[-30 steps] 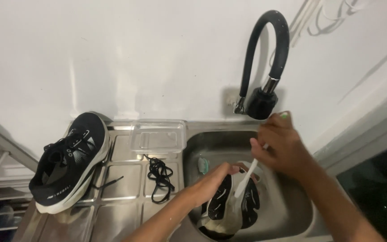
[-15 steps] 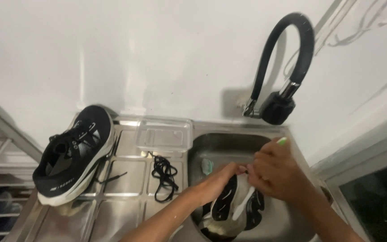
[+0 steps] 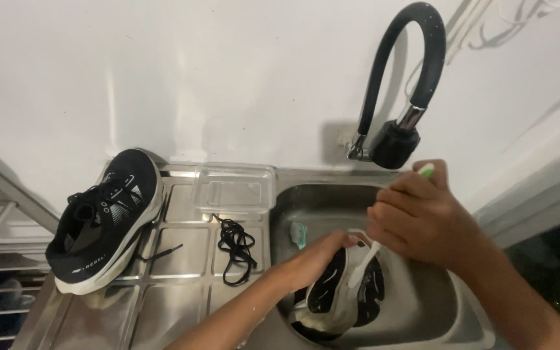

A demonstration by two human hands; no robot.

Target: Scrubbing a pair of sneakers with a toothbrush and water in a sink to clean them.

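One black-and-white shoe (image 3: 341,295) stands toe-down inside the steel sink (image 3: 422,311), and everything else is placed around that basin. The left hand (image 3: 322,259) reaches in from the drainboard side with its fingers curled tight over the shoe's upper edge, pinning it against the basin floor. The right hand (image 3: 419,217) is closed in a fist around a brush (image 3: 364,262) whose green handle end (image 3: 426,170) pokes out above the knuckles, while the white shaft runs down onto the shoe. Scrubbing well here seems to call for a firm left-hand hold so the shoe cannot twist, and short strokes along the sole edge — long ones would likely skid off the wet rubber. Above the sink's back rim curves a black flexible tap (image 3: 400,84), no water visibly running. On the sink's left rim lies a small teal thing (image 3: 298,233), too small to identify. On the drainboard left of the sink sit a loose black lace (image 3: 236,243), a clear plastic tray (image 3: 234,188) and — farthest out — the second shoe (image 3: 105,220).
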